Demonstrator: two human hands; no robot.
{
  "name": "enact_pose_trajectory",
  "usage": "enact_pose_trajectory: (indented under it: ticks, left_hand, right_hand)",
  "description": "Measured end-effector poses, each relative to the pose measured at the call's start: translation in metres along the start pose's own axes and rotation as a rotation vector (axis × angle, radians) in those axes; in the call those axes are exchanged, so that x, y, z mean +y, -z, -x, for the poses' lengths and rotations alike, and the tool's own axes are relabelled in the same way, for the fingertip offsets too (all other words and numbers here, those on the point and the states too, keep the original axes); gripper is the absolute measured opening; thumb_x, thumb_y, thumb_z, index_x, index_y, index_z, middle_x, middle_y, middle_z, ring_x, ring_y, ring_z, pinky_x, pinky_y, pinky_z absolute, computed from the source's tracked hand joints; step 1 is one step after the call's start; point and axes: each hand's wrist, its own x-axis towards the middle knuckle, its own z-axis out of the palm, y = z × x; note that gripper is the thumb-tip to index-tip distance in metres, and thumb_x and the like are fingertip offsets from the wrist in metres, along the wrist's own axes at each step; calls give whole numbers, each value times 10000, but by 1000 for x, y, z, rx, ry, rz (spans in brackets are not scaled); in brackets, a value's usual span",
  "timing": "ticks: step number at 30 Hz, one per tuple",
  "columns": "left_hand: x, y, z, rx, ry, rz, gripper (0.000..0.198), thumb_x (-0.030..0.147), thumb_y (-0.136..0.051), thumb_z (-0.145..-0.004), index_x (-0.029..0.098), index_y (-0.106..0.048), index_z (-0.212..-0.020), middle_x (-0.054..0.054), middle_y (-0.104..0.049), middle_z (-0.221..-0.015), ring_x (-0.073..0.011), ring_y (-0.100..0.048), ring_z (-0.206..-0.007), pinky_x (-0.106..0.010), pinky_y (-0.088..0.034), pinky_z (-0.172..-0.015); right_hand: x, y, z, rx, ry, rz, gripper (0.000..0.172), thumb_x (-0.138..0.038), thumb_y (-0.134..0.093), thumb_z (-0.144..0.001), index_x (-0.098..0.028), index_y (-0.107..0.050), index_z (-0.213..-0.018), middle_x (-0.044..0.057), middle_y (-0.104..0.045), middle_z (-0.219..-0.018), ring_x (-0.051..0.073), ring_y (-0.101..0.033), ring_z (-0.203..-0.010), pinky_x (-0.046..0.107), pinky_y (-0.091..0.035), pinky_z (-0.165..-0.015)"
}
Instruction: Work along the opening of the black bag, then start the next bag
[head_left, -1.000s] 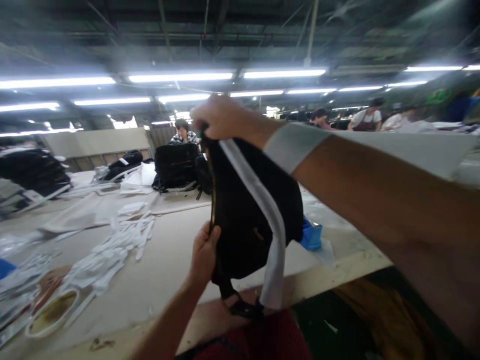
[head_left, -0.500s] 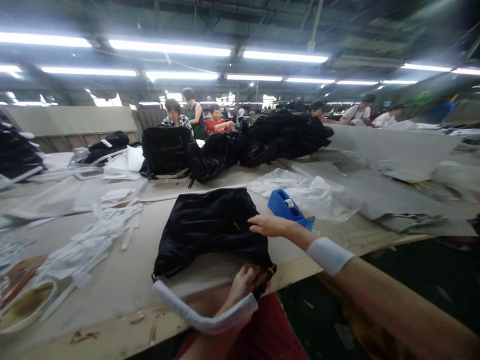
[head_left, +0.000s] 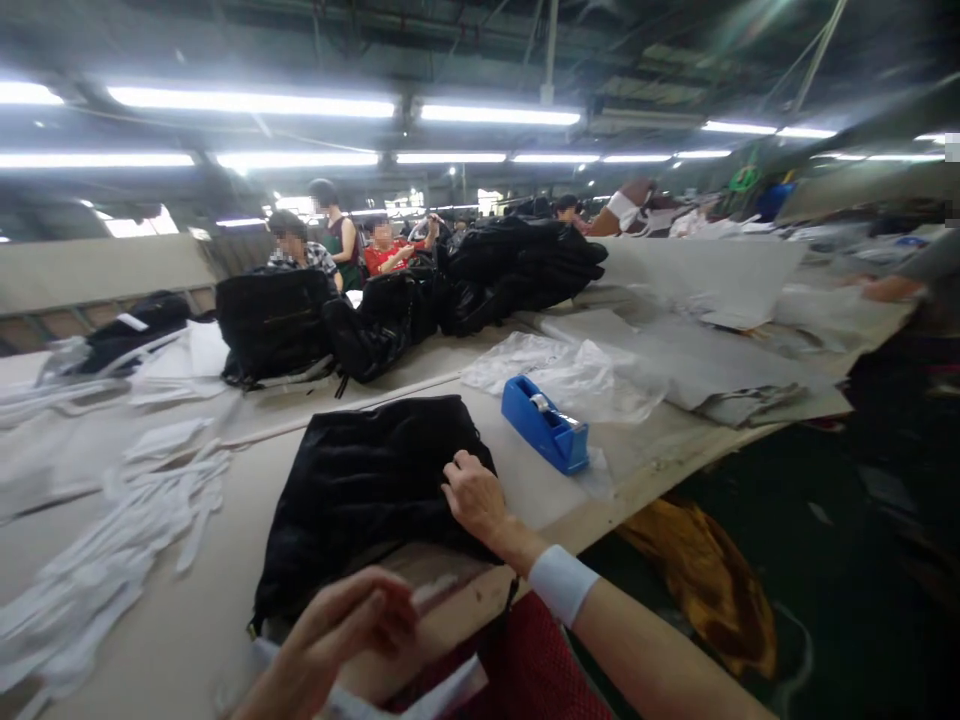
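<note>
A black handbag (head_left: 360, 470) lies flat on the table in front of me, its curved opening towards me. My right hand (head_left: 474, 500), with a white band on the wrist, rests on the bag's right part; its bent fingertips touch the fabric. My left hand (head_left: 352, 625) hovers over the bag's near left side, blurred, its fingers loosely bent and apart with nothing seen in them. Below it, the bag's strap in a white wrapping (head_left: 442, 695) hangs at the table edge, partly hidden by my left hand and forearm.
A blue tape dispenser (head_left: 544, 425) stands right of the bag, before clear plastic sheeting (head_left: 570, 370). White strips (head_left: 112, 560) lie at left. Black bags (head_left: 277, 320) are piled at the back. Several people work beyond; a co-worker's arm (head_left: 900, 285) reaches in at far right.
My left hand has come out from beneath the strap and moved left over the bag. My right hand lies further onto the bag. The view has turned right.
</note>
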Motion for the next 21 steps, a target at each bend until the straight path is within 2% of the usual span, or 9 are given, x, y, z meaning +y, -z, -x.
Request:
enact_pose_trajectory:
  ticks: [2,4,6,8,11,13,16,18,21]
  left_hand:
    - [8,2,-46,128,-54,74,506,595,-748,-703,137,-735,-918,-123,-730,-922,-254,-689,-856,-304,-555,-748]
    - [3,2,-90,244,-22,135,364,432,-795,-691,117,-716,-854,-118,-726,-907,-245,-693,-859,-292,-561,-758]
    - [-11,0,-126,319,66,168,166,250,-744,-748,101,-691,-798,-106,-721,-828,-217,-698,-774,-271,-563,-695]
    - [-25,0,-147,356,133,193,60,110,-635,-818,90,-666,-772,-101,-714,-768,-195,-700,-706,-250,-559,-648]
    - [-35,2,-157,369,166,241,159,31,-526,-888,78,-655,-808,-121,-727,-792,-194,-719,-723,-250,-576,-673]
    - [-32,1,-156,365,193,261,164,51,-515,-919,68,-655,-836,-147,-734,-823,-204,-726,-732,-261,-589,-678]
    - [-22,-8,-157,298,254,311,196,151,-512,-962,53,-661,-880,-184,-736,-868,-231,-732,-742,-289,-603,-657]
    - [-18,-17,-163,282,261,345,213,200,-523,-968,57,-658,-888,-171,-734,-837,-229,-727,-703,-288,-599,-610]
    - [-18,-31,-173,378,222,318,156,172,-572,-935,78,-636,-828,-86,-690,-651,-192,-679,-543,-241,-547,-485]
  right_hand:
    - [-7,-6,1,4,-188,-36,244,-334,-502,-978,-153,-651,-1047,131,-655,-1071,270,-655,-988,372,-536,-847]
    - [-13,-10,1,-23,-311,-77,330,-421,-530,-960,-130,-650,-1061,145,-669,-1025,291,-674,-939,395,-548,-813]
    - [-18,-14,-3,-47,-317,-83,348,-398,-606,-908,-103,-644,-1088,167,-667,-1047,311,-672,-961,409,-549,-819]
    - [-20,-19,-8,-73,-273,-75,264,-247,-572,-901,-94,-640,-1105,168,-667,-1066,302,-673,-974,400,-550,-812]
    - [-17,-21,-13,-83,-271,-103,287,-103,-445,-897,-109,-648,-1101,149,-680,-1066,285,-681,-979,390,-551,-803]
    - [-15,-17,-12,-79,-328,-175,271,-154,-445,-915,-126,-672,-1062,140,-694,-1053,289,-680,-997,387,-548,-818]
    - [-15,-5,-9,-92,-371,-271,264,-276,-479,-936,-147,-707,-972,132,-712,-1007,295,-684,-995,366,-551,-806]
    - [-19,-1,-5,-89,-304,-218,254,-244,-475,-940,-141,-702,-989,135,-710,-1004,286,-692,-965,358,-557,-775]
    - [-19,-2,8,-83,-105,-76,264,-104,-467,-900,-108,-672,-1066,144,-702,-1005,267,-698,-897,341,-559,-707]
